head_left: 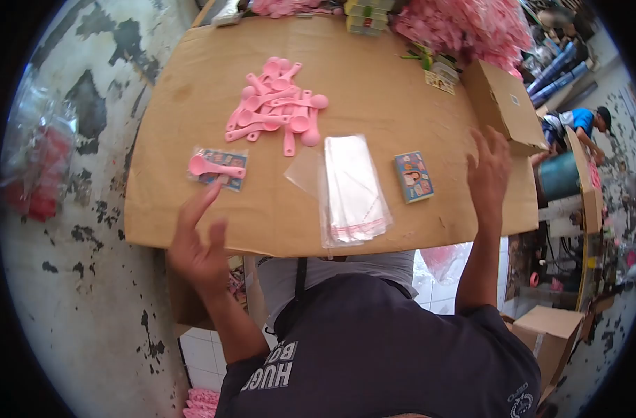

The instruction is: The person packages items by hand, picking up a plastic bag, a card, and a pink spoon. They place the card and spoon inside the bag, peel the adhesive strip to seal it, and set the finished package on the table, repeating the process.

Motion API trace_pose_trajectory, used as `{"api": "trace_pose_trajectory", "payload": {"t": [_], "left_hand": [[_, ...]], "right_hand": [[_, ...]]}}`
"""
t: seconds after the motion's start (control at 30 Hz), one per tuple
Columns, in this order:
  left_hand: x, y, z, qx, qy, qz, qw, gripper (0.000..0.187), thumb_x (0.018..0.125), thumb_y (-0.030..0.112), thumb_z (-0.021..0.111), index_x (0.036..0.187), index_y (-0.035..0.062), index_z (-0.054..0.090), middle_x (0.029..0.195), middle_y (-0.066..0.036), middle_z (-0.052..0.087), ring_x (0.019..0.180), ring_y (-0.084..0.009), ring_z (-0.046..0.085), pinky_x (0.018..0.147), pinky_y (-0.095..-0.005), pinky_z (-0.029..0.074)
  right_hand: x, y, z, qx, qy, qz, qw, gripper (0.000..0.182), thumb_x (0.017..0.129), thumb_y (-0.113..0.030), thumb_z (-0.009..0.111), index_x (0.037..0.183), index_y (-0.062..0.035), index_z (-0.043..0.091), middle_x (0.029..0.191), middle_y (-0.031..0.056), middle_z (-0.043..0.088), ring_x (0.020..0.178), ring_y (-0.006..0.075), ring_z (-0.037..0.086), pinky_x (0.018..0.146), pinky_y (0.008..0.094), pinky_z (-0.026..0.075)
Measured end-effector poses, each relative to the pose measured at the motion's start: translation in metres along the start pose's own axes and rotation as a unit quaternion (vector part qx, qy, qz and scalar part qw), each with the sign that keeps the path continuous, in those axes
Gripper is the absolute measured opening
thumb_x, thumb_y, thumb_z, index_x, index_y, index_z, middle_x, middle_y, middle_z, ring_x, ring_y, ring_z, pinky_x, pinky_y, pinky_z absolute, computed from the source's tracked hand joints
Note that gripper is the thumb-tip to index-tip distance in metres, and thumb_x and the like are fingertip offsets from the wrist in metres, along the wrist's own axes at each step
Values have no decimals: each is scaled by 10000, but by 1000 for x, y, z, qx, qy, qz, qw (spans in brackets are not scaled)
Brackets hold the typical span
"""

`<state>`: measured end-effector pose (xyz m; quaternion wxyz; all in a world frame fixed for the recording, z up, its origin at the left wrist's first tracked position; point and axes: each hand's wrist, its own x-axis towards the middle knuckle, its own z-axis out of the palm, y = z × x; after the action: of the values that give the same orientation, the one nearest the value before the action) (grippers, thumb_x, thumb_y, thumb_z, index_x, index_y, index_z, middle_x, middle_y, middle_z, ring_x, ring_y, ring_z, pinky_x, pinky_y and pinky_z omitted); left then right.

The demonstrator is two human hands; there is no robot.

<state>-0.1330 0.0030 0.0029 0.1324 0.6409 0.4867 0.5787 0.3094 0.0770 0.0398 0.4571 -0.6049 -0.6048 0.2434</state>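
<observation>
My left hand (201,240) is raised at the table's near left edge, fingers apart and holding nothing. Just beyond its fingertip, a pink spoon (217,168) lies on a blue printed card in clear wrap (236,182). On the right, my right hand (489,171) is up over the table with its fingers spread and empty. Between the hands lie a stack of clear plastic bags (354,188) and a small blue printed card pack (414,177). Farther back is a heap of pink spoons (280,104).
Brown paper covers the table (374,83). An open cardboard box (506,104) stands at the right edge. Pink material (471,28) and yellowish plastic boxes (367,15) are at the back. A person in blue (581,120) is at far right.
</observation>
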Motion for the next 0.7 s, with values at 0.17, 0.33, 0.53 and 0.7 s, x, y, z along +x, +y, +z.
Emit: {"api": "trace_pose_trajectory", "payload": {"t": [0.17, 0.33, 0.53, 0.7], "left_hand": [[6, 104, -10, -447, 24, 351, 823, 203, 1012, 177, 621, 1159, 44, 665, 677, -52, 637, 593, -199, 590, 589, -249, 492], [20, 159, 2, -489, -98, 454, 738, 317, 711, -290, 551, 889, -45, 644, 705, -12, 647, 617, -157, 644, 614, -266, 585], [22, 176, 18, -532, -78, 452, 712, 264, 660, -298, 566, 748, -53, 611, 706, -17, 629, 634, -147, 640, 613, -298, 590], [24, 178, 17, -516, -127, 496, 686, 302, 603, -294, 557, 808, -88, 640, 730, -47, 660, 617, -165, 645, 606, -298, 603]], "right_hand": [[-32, -7, 51, -214, -34, -178, 960, 219, 856, -73, 749, 1072, -41, 729, 1221, 142, 648, 1148, 314, 612, 966, 408, 506], [-71, -18, 98, -121, -197, -186, 955, 273, 846, -107, 780, 1108, -64, 718, 1147, 102, 620, 1068, 285, 604, 909, 382, 511], [-79, 0, 116, -150, -138, -245, 948, 177, 828, -126, 778, 957, -78, 666, 1054, 82, 585, 1009, 280, 576, 865, 387, 495], [-77, 8, 120, -137, -125, -258, 948, 140, 837, -108, 765, 921, -66, 662, 1023, 80, 593, 974, 272, 581, 845, 388, 497]]}}
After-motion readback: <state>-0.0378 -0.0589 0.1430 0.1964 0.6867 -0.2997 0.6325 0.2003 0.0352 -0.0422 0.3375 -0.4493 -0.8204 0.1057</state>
